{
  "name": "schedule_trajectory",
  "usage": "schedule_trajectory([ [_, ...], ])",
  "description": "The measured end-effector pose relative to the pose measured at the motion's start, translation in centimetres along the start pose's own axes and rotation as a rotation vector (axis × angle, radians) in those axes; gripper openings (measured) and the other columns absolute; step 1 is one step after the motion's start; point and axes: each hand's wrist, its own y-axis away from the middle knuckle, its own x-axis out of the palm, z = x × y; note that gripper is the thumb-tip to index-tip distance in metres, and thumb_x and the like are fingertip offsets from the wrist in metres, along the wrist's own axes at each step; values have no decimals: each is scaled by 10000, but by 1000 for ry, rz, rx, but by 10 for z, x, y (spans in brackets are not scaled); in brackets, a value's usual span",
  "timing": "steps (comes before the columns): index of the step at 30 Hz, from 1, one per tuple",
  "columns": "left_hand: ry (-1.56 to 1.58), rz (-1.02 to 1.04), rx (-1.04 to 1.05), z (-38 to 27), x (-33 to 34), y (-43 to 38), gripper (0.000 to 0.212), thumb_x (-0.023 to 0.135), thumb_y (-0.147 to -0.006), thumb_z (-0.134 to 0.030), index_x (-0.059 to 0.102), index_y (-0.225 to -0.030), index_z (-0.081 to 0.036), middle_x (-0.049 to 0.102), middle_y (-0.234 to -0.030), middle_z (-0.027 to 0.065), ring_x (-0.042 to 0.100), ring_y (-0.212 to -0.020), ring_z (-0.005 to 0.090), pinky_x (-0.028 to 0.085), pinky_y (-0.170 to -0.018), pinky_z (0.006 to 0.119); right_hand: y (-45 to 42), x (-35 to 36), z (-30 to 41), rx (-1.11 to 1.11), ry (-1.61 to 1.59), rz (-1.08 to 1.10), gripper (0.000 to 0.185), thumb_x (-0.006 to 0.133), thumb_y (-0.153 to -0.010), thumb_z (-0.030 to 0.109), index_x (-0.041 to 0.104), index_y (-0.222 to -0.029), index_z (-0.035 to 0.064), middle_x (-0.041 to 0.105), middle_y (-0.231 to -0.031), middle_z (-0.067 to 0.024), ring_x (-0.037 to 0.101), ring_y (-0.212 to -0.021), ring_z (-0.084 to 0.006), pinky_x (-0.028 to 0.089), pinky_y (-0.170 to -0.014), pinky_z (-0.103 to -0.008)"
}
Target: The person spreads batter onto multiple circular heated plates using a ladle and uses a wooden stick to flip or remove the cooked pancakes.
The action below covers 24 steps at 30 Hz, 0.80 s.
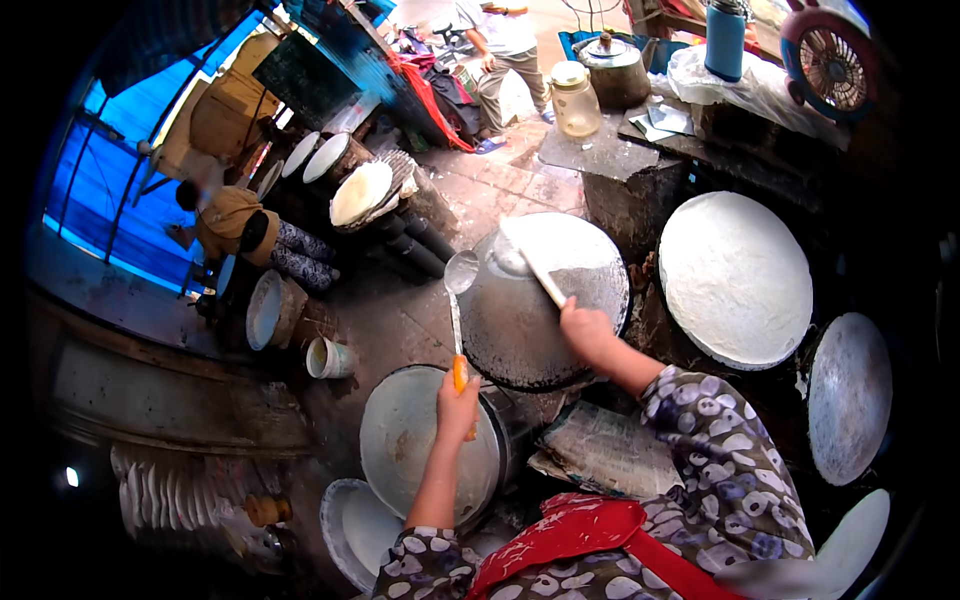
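Observation:
My left hand (pixel 457 411) grips the orange handle of a metal ladle (pixel 460 281), whose bowl is up near the left edge of a round griddle (pixel 525 337). Below that hand is a wide, pale round lid or vessel top (pixel 401 442). My right hand (pixel 589 331) holds a long pale stick-like tool (pixel 544 276) slanting over the griddle. White batter (pixel 577 244) covers the griddle's far part, while its near part shows dark, bare metal. The tool's far end is blurred against the white.
On the right are a white-coated round pan (pixel 735 281) and a grey round pan (pixel 851 397). A glass jar (pixel 575 101) and a metal kettle (pixel 611 67) stand behind the griddle, beside a fan (pixel 831 71). Another person (pixel 240 217) bends at the left near a white bucket (pixel 328 358).

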Motion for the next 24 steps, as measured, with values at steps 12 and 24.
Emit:
schedule_trajectory([
  [12, 173, 8, -119, 11, -20, 28, 205, 580, -878, -124, 500, -1058, -66, 471, -639, -11, 423, -464, 65, 357, -379, 220, -7, 5, 7, -297, 157, -102, 389, 496, -815, 66, 490, -1136, -154, 622, -609, -64, 617, -502, -196, 483, -422, -318],
  [24, 251, 57, -170, 24, -41, 61, 151, 516, -919, -203, 452, -990, -86, 471, -637, 20, 437, -404, 97, 351, -365, 226, -12, -18, 3, -441, 176, 49, 324, 511, -813, 82, 529, -1050, -137, 658, -681, -102, 651, -570, -219, 505, -465, -350],
])
